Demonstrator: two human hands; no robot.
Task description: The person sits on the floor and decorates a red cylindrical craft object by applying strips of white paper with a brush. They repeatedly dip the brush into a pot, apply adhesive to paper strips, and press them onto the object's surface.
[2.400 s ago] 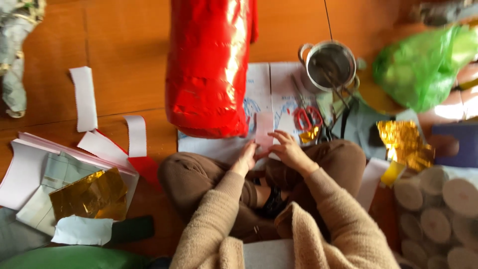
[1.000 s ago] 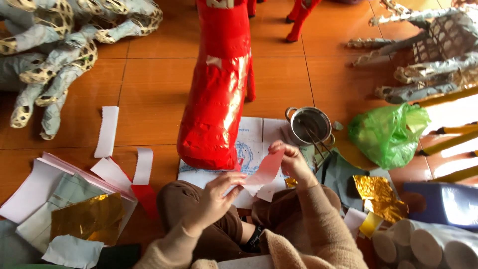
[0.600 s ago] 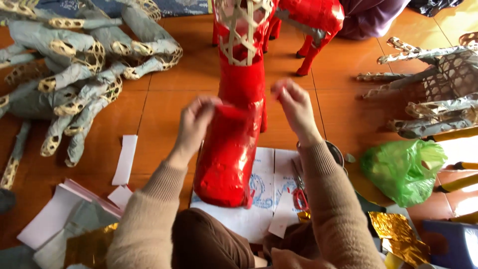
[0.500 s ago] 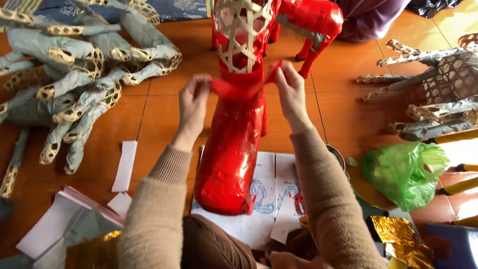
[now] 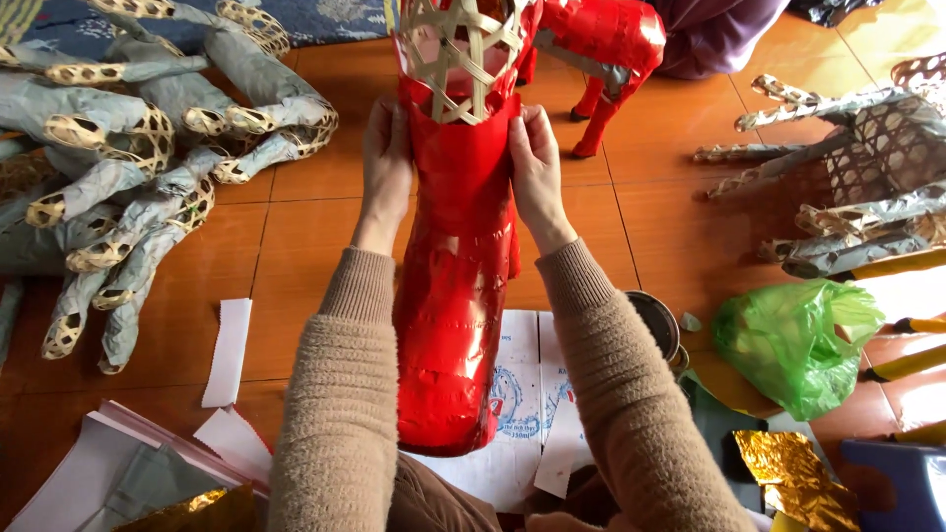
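At frame centre, a red paper-covered bamboo form (image 5: 455,286) is being pressed flat-fingered by the left hand (image 5: 386,163) and right hand (image 5: 537,163); probably light, crushable, best held by its sides.

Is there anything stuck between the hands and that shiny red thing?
Nothing visible. The left hand and right hand press flat on either side of the red foil-covered woven bamboo figure, touching it just below its bare lattice top.
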